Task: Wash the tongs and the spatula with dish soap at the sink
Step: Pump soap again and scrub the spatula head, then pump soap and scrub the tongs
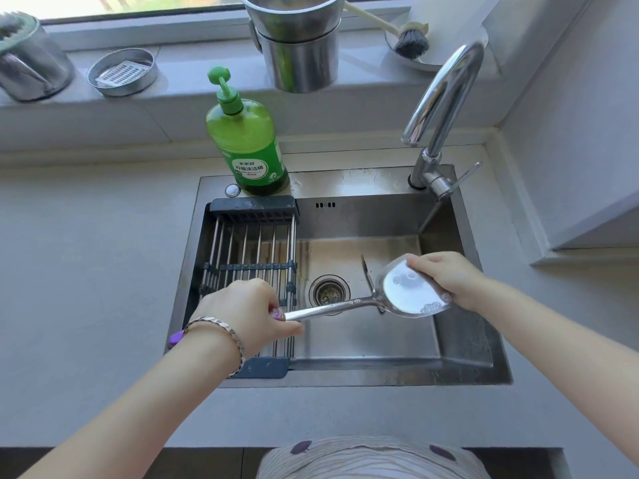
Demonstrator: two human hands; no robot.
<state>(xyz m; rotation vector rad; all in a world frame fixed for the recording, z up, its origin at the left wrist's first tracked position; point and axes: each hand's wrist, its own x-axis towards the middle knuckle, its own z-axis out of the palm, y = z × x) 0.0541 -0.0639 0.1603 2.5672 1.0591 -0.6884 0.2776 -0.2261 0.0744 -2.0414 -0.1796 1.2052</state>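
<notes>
My left hand (247, 311) grips the purple-ended handle of a steel spatula (408, 288), held level over the steel sink (366, 371). The spatula's round blade carries white foam and bubbles. My right hand (449, 278) rests on the blade's far right edge, fingers curled over its rim. Under the blade, thin metal tongs (367, 271) lie in the basin, mostly hidden. A green dish soap bottle (247, 140) with a pump stands on the sink's back ledge.
A drying rack (252, 243) with steel bars fills the sink's left part. The drain (328, 291) sits mid-basin. The curved faucet (446, 98) rises at the back right, no water running. Steel pots, a grater tin and a dish brush (409, 39) line the windowsill.
</notes>
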